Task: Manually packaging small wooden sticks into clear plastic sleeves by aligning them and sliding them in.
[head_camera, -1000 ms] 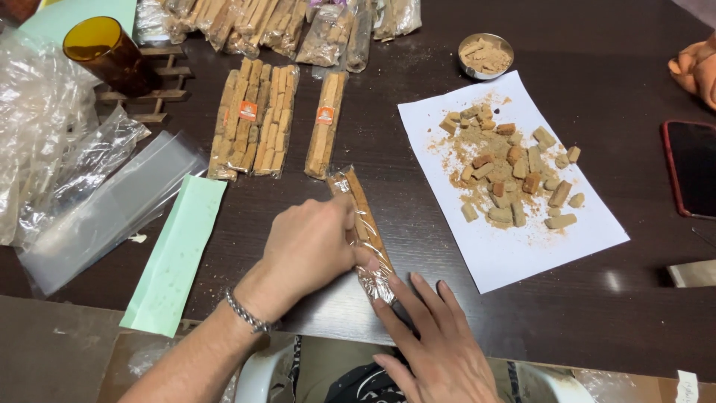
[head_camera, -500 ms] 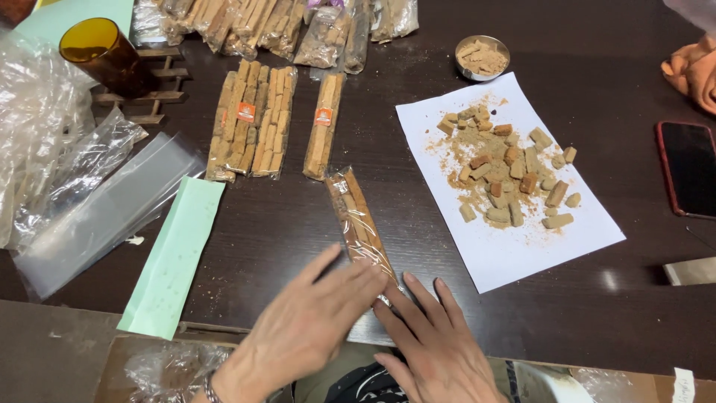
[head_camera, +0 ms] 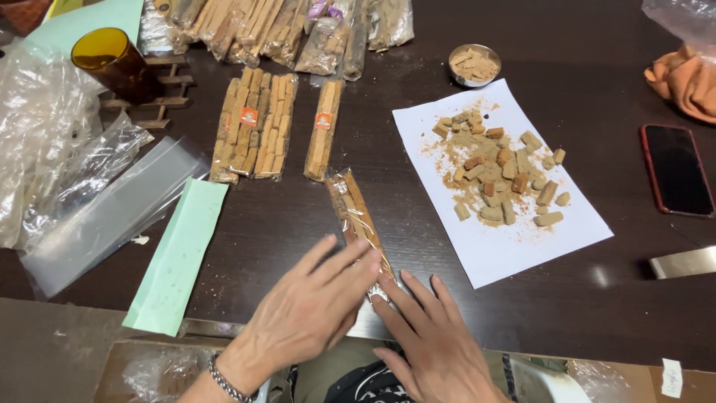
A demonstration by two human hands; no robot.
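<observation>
Pressing down now: both your hands are flat over the near end of the clear packet [head_camera: 356, 216] of brown sticks, which lies on the dark tabletop [head_camera: 313, 224] at a slight angle, its far end pointing toward the finished packs [head_camera: 257, 127]. Your left hand [head_camera: 313, 310] lies palm down, fingers spread and straight, tips touching the packet's lower part; nothing is gripped. Your right hand [head_camera: 429, 339] is open and flat too, fingertips on the plastic tail just beside the left ones, holding nothing. This looks like the closing step, smoothing or folding the open end of the wrap, though the fold itself is hidden under your fingers. To your left lie a pale green strip [head_camera: 179, 257] and loose clear sleeves [head_camera: 112, 213]; to your right a white sheet [head_camera: 500, 246] carries a heap of short brown pieces [head_camera: 503, 175], well apart from the packet. Finishing the end would call for steady, even pressure so the sticks inside stay lined up.
</observation>
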